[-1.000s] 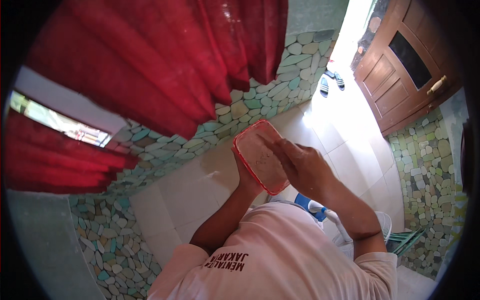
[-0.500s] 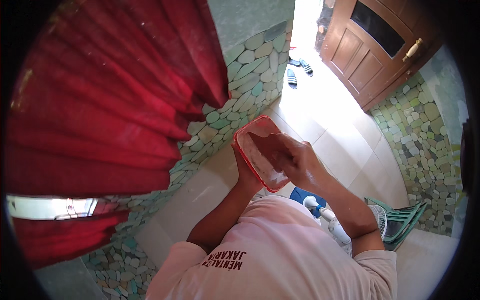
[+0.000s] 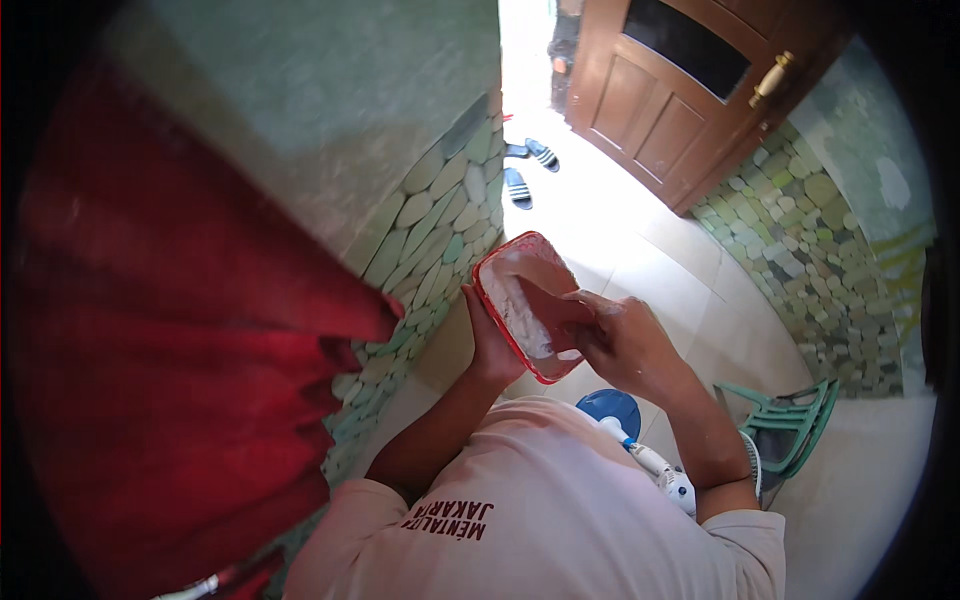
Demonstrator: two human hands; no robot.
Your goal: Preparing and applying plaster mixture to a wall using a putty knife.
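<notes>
My left hand [image 3: 486, 340] grips a rectangular red-rimmed tub [image 3: 510, 308] by its left side, tilted in front of my chest. White paste lies inside it. My right hand [image 3: 625, 340] is closed on a flat reddish scraper [image 3: 545, 305], whose blade rests in the paste inside the tub. Its fingertips are over the tub's right part, and the handle end is mostly hidden by them.
A red curtain [image 3: 170, 350] hangs left of pebbled walls [image 3: 795, 250]. A wooden door [image 3: 650, 110] stands open at the top, with dark striped sandals [image 3: 518, 188] in the bright doorway. A white fan with blue base [image 3: 608, 405] and a green plastic chair [image 3: 795, 425] are right of me.
My view has swung toward the doorway and right wall, shifting the curtain leftward and down in view. The right hand has moved the scraper within the tub; more white paste now shows.
</notes>
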